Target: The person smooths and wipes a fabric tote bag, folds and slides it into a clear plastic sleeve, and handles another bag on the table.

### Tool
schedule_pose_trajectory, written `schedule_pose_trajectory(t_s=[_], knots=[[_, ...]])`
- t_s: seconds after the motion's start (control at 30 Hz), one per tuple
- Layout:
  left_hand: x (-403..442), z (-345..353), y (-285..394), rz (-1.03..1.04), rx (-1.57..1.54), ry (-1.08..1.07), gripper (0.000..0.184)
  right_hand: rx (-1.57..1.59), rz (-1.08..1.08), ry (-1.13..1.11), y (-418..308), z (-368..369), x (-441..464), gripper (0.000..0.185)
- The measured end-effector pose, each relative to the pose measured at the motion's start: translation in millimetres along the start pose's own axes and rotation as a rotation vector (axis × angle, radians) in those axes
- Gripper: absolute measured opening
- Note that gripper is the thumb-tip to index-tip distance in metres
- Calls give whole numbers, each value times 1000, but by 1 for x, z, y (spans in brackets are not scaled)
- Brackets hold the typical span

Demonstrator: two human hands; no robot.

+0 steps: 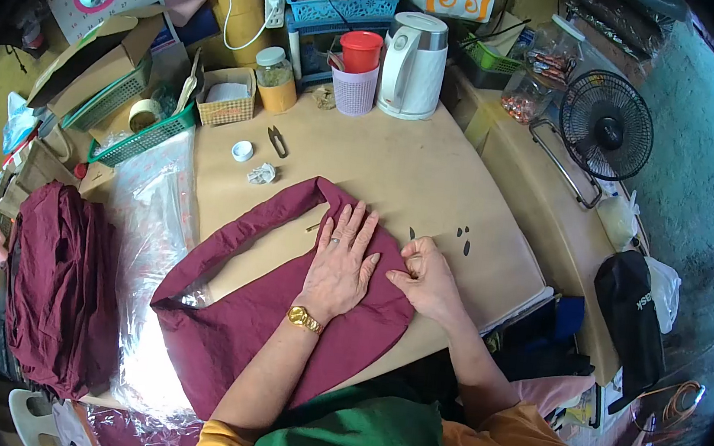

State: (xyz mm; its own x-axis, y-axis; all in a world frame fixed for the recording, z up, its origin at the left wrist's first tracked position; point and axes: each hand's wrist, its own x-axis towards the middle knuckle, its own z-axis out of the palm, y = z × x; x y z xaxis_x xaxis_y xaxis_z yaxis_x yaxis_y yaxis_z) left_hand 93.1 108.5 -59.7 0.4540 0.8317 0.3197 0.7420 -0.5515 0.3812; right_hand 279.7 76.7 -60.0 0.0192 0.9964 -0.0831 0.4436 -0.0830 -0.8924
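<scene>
The maroon cloth [247, 316] lies on the tabletop [365, 150]. My left hand [339, 265] rests flat on it, fingers extended. My right hand [430, 285] curls at its right edge; grip: I cannot tell.

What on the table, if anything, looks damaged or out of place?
Dark spots mar the plain table cover beside the right hand, perhaps tears or stains. A crumpled wad lies loose near the snips, like litter.
</scene>
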Motion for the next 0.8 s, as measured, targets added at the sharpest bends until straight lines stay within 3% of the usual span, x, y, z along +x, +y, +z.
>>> schedule_pose_trajectory(t_s=[0.07,0.2,0.37,0.43,0.47,0.53,0.57,0.63,0.67,0.8], knots=[[-1,0,-1,-12,-41,18,63,48,25,-5,-2,-3,1,40],[-2,1,-2,-12,-81,28,62,-173,39,20,-3,-12,-3,46],[-1,3,-1,-7,83,-49,61,-416,92,-52,-19,-27,-12,55],[0,5,0,-2,137,-73,61,-693,-153,115,-7,-38,-12,59],[0,7,0,2,187,-100,61,-696,-156,110,-2,-38,-12,59],[0,9,-1,5,193,-98,61,-572,-532,187,-34,-34,-21,71],[0,9,-2,15,203,-94,61,-572,-529,186,-44,-26,-26,71],[0,10,-3,16,205,-87,61,-794,-713,-122,-53,-8,-43,87],[-1,10,-5,13,209,-80,60,-860,-552,-366,-30,-5,-48,98],[0,10,-3,-3,150,-78,60,-1027,-383,-615,-44,-41,-66,96]])
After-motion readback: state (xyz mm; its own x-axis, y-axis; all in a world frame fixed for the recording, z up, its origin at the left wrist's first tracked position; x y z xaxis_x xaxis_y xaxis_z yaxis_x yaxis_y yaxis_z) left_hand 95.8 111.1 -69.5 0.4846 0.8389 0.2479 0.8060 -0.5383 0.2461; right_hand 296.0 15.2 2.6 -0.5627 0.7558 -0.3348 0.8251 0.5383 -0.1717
